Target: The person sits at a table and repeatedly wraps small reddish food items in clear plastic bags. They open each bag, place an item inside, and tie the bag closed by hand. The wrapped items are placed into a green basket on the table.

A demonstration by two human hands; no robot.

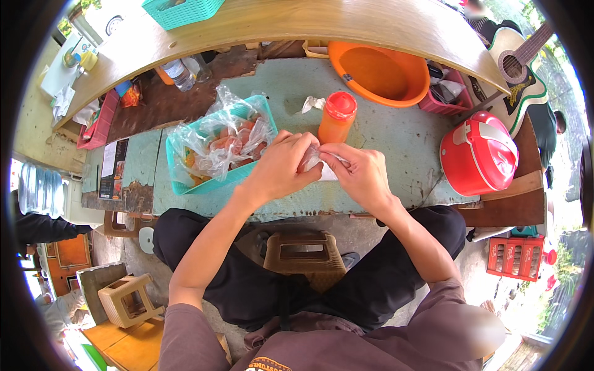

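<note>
Both hands meet over the front of the worn table, just below an orange plastic bottle with a red cap point(337, 118). Pinched between them is a small clear plastic bag point(311, 158); its contents are mostly hidden by my fingers. My left hand point(290, 160) grips the bag from the left, while the fingertips of my right hand point(357, 169) hold its other side. Something white point(328, 174) shows under the right fingers. Left of my hands, a turquoise plastic basket point(222, 184) holds several knotted clear bags with reddish-orange contents point(232, 143).
An orange basin point(378, 74) stands behind the bottle, and a red rice cooker point(480, 153) at the right. Crumpled white plastic point(313, 104) lies near the bottle. A wooden shelf point(287, 21) overhangs the table's far side. A guitar point(515, 69) leans at the far right.
</note>
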